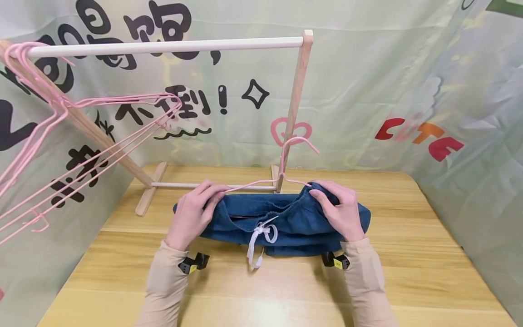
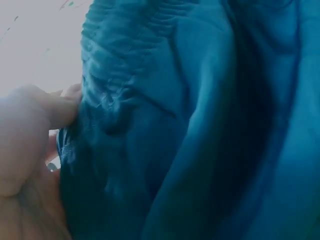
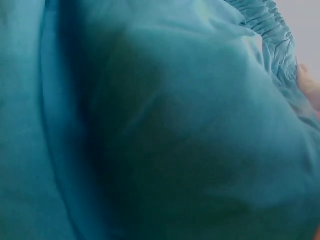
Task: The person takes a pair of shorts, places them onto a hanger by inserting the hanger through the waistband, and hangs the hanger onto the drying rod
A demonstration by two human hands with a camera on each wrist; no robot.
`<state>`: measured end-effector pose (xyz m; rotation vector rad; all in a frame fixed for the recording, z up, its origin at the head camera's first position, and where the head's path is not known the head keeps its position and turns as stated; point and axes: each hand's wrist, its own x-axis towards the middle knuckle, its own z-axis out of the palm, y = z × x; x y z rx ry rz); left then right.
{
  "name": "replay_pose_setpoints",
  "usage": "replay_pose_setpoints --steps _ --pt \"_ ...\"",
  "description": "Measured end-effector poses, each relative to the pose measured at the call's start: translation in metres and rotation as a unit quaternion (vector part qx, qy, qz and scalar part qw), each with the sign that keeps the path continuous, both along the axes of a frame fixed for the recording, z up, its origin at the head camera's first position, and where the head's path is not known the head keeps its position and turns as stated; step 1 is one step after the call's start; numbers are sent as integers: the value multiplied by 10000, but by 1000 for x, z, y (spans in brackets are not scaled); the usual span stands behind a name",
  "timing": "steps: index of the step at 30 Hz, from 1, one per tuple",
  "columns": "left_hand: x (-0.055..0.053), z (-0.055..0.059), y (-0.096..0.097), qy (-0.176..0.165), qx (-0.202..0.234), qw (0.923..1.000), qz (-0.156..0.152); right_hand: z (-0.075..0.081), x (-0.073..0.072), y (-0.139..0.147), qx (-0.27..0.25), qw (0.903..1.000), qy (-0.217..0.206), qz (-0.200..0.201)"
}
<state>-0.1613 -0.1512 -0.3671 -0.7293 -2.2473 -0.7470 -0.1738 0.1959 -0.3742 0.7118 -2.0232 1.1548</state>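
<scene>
Blue drawstring pants [image 1: 327, 227] hang between my two hands, with a gathered elastic waistband and a white drawstring [image 1: 261, 231] tied in a bow at the front. How long the legs are cannot be told. A pink hanger [image 1: 283, 159] stands hook up at the waist, its lower part hidden in the cloth. My left hand [image 1: 195, 211] pinches the waistband's left side beside one hanger arm. On the other side, my right hand [image 1: 341, 209] grips the waistband near the other arm, thumb in front. Blue cloth fills most of both wrist views, with gathers at the left thumb [image 2: 62, 107].
A wooden rack with a white rail [image 1: 171, 47] stands at the back left of the wooden table [image 1: 408, 272]. Several pink hangers [image 1: 61, 102] hang at its left end and jut forward. A printed cloth backdrop [image 1: 359, 81] encloses the table.
</scene>
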Motion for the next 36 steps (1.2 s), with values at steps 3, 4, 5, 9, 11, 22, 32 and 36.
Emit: replay_pose_setpoints --steps 3,4,5,9,11,22,32,36 --pt "-1 -2 5 75 -100 9999 -20 0 0 -3 45 10000 18 50" --pt "-1 -3 7 115 -127 9999 -7 0 0 -3 63 10000 9 64" --pt "-1 -3 8 147 -139 9998 6 0 1 -4 76 9999 -1 77" --pt "-1 -5 14 253 -141 9996 52 -1 1 -8 135 9999 0 89" --pt "-1 -6 16 268 -151 9995 63 -1 1 -9 155 9998 12 80" --pt "-1 -7 23 -48 -122 9995 -291 -3 1 -14 299 9994 136 94" --pt "-1 -6 20 370 332 9987 143 -3 2 -11 537 9985 -119 -38" --pt "-1 -3 16 457 591 9968 294 -3 1 -1 705 9962 -239 -463"
